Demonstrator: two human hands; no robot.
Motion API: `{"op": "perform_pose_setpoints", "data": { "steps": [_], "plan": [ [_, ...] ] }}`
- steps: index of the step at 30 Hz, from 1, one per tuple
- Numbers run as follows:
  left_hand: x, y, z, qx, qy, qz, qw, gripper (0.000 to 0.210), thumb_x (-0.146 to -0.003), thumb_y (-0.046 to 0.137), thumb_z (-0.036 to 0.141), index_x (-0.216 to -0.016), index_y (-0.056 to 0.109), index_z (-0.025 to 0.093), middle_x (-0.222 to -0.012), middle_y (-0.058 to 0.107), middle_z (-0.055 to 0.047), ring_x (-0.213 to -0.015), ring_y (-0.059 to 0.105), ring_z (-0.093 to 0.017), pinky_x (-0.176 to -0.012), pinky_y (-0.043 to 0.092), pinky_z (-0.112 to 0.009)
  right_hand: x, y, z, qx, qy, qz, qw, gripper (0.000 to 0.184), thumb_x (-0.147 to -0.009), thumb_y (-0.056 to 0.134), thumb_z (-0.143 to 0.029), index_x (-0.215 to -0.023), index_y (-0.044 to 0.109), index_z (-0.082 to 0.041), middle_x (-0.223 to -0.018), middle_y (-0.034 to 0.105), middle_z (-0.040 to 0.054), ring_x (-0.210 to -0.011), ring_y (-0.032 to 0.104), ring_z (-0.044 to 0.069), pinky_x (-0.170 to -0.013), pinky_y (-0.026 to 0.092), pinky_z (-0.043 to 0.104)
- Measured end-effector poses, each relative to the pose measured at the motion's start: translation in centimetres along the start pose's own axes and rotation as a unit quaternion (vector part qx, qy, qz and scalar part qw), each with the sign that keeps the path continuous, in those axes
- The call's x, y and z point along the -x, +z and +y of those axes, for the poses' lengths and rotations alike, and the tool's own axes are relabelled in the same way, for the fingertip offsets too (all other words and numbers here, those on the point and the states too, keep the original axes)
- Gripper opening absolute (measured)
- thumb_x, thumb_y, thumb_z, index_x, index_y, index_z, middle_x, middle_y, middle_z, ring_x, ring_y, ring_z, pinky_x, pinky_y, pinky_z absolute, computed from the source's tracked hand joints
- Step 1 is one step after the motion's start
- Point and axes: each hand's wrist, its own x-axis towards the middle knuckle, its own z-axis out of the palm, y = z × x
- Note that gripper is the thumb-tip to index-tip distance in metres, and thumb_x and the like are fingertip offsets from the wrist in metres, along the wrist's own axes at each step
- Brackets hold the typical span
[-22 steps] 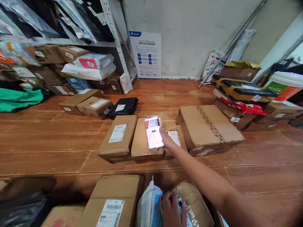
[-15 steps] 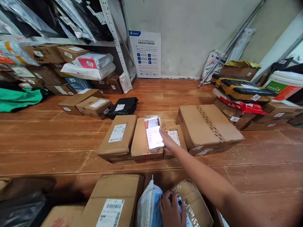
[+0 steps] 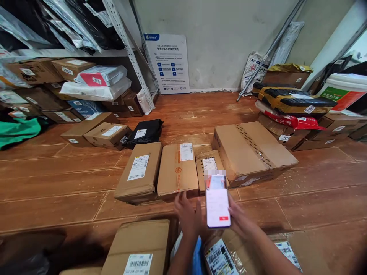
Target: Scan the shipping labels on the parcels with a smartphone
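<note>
In right hand [image 3: 238, 218]: phone [image 3: 218, 206], near left hand [image 3: 187, 214].

Phone [image 3: 218, 210] in right hand [image 3: 238, 217], left hand [image 3: 188, 214] to its left, row of boxes [image 3: 177, 170] behind, shelving [image 3: 126, 49] beyond at left

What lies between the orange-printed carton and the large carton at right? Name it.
In the head view, a smaller carton sits between the orange-printed carton and the large carton, partly hidden by the phone.

Lit smartphone [image 3: 218, 208], closed brown cardboard box [image 3: 187, 173]
The smartphone is held screen-up, a red button low on its white display; the box, orange-printed and white-labelled at its far end, lies flat on the wooden floor [image 3: 57, 179].
</note>
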Motion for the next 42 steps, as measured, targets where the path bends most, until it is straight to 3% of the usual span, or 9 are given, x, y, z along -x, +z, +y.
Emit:
{"op": "perform_pose_setpoints", "data": {
  "steps": [3,7,14,23,30,35,38,42],
  "plan": [
    [-5.1,0.0,0.7,-0.092,0.029,0.005,0.995,0.064,-0.078,0.031,0.050,-0.130,0.034,0.011,-0.136,0.027,-0.021,-0.129,0.024,-0.033,-0.107,0.027,-0.051,3.1,-2.6,1.0,0.000,0.013,0.048,0.999,0.072,-0.078,0.062,-0.041,-0.140,0.027,-0.030,-0.101,0.064,0.0113,-0.072,0.065,0.024,-0.052,0.053,0.034],
    [-7.2,1.0,1.0,-0.222,0.068,0.001,0.973,0.071,-0.079,0.024,0.052,-0.128,0.036,0.002,-0.129,0.036,-0.026,-0.123,0.030,-0.038,-0.104,0.029,-0.052,5.1,-4.2,1.4,0.007,0.020,0.100,0.995,0.073,-0.080,0.061,-0.036,-0.142,0.024,-0.027,-0.093,0.066,0.0102,-0.063,0.063,0.021,-0.047,0.053,0.033],
    [-7.0,1.2,1.0,-0.293,0.107,0.018,0.950,0.071,-0.078,0.024,0.051,-0.126,0.039,0.002,-0.122,0.043,-0.024,-0.114,0.036,-0.036,-0.098,0.033,-0.049,6.0,-3.8,2.0,-0.008,0.024,0.108,0.994,0.085,-0.073,0.066,-0.025,-0.143,0.018,-0.029,-0.096,0.065,0.0077,-0.071,0.064,0.022,-0.050,0.054,0.031],
    [-6.9,1.1,0.9,-0.290,0.111,0.025,0.950,0.071,-0.078,0.024,0.053,-0.126,0.039,0.003,-0.120,0.045,-0.024,-0.114,0.037,-0.035,-0.096,0.033,-0.049,6.9,-2.1,1.8,0.007,0.044,0.044,0.998,0.091,-0.069,0.062,-0.018,-0.143,0.010,-0.028,-0.094,0.067,0.0086,-0.074,0.066,0.024,-0.051,0.052,0.029],
    [-6.9,1.2,1.3,-0.283,0.112,0.029,0.952,0.072,-0.078,0.021,0.054,-0.125,0.039,0.002,-0.122,0.044,-0.025,-0.115,0.039,-0.037,-0.098,0.032,-0.053,7.6,-3.0,1.2,0.025,0.023,0.019,0.999,0.086,-0.068,0.059,-0.011,-0.141,0.017,-0.029,-0.101,0.065,0.0083,-0.072,0.065,0.021,-0.049,0.053,0.029],
    [-4.6,0.5,1.7,-0.200,0.055,0.065,0.976,0.059,-0.080,0.025,0.051,-0.125,0.042,0.017,-0.130,0.043,-0.018,-0.124,0.035,-0.033,-0.104,0.021,-0.063,7.7,-3.2,-1.2,0.077,0.017,-0.017,0.997,0.086,-0.068,0.064,-0.008,-0.138,0.019,-0.030,-0.106,0.062,0.0051,-0.077,0.064,0.019,-0.056,0.055,0.029],
    [-2.2,0.0,1.8,-0.138,0.032,0.113,0.983,0.050,-0.080,0.031,0.046,-0.119,0.048,0.020,-0.127,0.047,-0.013,-0.122,0.038,-0.026,-0.110,0.019,-0.056,7.8,-3.1,-2.5,0.072,0.021,-0.061,0.995,0.083,-0.071,0.064,-0.012,-0.137,0.017,-0.030,-0.104,0.062,0.0042,-0.075,0.065,0.018,-0.057,0.056,0.031],
    [-0.8,-0.6,3.4,-0.061,0.035,0.161,0.984,0.043,-0.080,0.035,0.042,-0.109,0.054,0.017,-0.117,0.053,-0.012,-0.117,0.043,-0.021,-0.107,0.029,-0.045,7.5,-3.6,-3.5,0.045,0.023,-0.117,0.992,0.075,-0.072,0.063,-0.016,-0.133,0.021,-0.028,-0.109,0.060,0.0049,-0.077,0.065,0.018,-0.057,0.055,0.030]
  ]
}}
